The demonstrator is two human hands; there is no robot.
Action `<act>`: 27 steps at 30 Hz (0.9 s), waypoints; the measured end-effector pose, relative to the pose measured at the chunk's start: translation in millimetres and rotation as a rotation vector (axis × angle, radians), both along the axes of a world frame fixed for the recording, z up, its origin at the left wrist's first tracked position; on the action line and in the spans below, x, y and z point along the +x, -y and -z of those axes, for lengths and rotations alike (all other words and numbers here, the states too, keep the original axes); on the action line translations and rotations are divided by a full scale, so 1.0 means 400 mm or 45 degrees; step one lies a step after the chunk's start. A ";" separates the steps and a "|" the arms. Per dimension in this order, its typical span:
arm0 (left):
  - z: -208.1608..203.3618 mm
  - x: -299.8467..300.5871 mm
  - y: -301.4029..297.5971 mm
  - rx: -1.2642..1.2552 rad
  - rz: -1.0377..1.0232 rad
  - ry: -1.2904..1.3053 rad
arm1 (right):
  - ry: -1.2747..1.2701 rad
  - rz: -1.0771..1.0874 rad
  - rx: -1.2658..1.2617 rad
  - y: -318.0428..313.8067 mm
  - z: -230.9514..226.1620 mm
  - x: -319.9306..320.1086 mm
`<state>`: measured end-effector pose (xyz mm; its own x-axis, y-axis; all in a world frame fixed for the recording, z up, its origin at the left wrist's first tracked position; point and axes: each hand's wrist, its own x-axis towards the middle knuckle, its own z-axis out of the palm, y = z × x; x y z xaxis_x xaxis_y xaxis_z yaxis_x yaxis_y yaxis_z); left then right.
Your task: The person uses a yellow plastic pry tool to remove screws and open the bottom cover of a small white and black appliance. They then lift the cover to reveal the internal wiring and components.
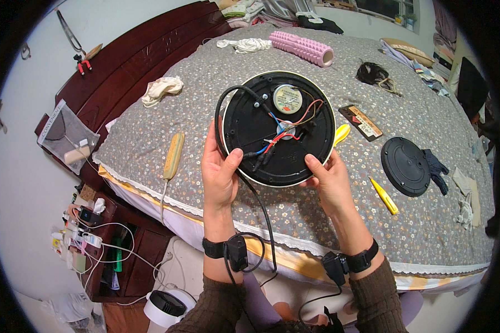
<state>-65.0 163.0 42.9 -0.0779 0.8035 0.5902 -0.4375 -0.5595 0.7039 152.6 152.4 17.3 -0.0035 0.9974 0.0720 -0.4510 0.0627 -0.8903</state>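
Observation:
Both of my hands hold up a round black appliance base [250, 133] with a pale rim, its inside facing me. My left hand [219, 172] grips its left edge, thumb on the front. At the lower right edge is my right hand [329, 180], thumb also in front and fingers behind. Inside the base sit a round silver motor [288, 99] and red, blue and brown wires [275, 141] meeting near the middle. A black power cord [265, 208] loops along the left side and hangs down past my left wrist.
On the flowered bed lie a round black cover [404, 166], a dark glove [438, 171], a yellow pen-like tool [384, 197], a power strip [174, 155] and a pink foam roller [301, 49]. A cluttered nightstand [136, 266] and a white appliance [166, 306] stand lower left.

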 end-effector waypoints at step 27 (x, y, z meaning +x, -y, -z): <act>-0.007 0.018 0.008 -0.012 0.093 0.021 | 0.042 0.001 -0.002 0.003 0.007 0.012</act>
<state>-57.7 159.6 45.6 -0.0285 0.8131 0.5815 -0.4887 -0.5188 0.7014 157.2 151.1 14.6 -0.0047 0.9975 0.0706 -0.4216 0.0620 -0.9046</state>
